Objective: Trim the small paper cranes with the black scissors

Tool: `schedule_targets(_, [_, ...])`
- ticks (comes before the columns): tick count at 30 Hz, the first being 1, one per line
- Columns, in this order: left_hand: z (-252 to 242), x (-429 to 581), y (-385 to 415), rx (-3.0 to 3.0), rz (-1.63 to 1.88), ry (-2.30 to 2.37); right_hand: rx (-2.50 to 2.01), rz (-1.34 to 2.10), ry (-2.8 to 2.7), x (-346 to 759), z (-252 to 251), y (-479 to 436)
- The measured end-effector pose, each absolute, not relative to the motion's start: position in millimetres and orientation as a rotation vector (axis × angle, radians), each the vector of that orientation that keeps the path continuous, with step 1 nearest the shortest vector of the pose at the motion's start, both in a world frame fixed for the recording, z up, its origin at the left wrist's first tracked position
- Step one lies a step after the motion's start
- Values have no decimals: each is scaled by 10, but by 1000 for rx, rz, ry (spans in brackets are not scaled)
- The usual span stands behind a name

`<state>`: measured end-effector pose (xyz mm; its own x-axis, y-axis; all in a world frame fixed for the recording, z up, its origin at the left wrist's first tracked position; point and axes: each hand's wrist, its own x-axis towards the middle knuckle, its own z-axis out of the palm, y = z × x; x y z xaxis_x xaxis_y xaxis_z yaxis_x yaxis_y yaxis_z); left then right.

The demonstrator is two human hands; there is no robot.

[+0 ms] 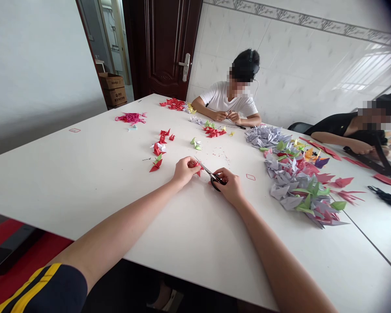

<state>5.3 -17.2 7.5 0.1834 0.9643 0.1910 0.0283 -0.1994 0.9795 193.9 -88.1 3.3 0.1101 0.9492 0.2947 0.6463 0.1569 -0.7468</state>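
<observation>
My left hand [184, 170] is closed in a pinch on a small red folded paper piece [197, 167] just above the white table [94, 174]. My right hand [230, 184] grips the black handles of a pair of scissors [211, 174]. The blades point up-left and meet the red paper at my left fingertips. Both forearms reach in from the near edge.
Red and green folded pieces [159, 150] lie left of my hands. A big heap of grey, red and green paper shapes [296, 178] sits to the right. Pink strips [130, 117] lie far left. One person sits across the table [230, 98], another at far right [361, 130].
</observation>
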Motion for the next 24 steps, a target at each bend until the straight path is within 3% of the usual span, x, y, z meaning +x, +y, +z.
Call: schedule_targets(24, [87, 54, -191, 1498, 1154, 1031, -1567, 482, -1625, 1921, 44, -887])
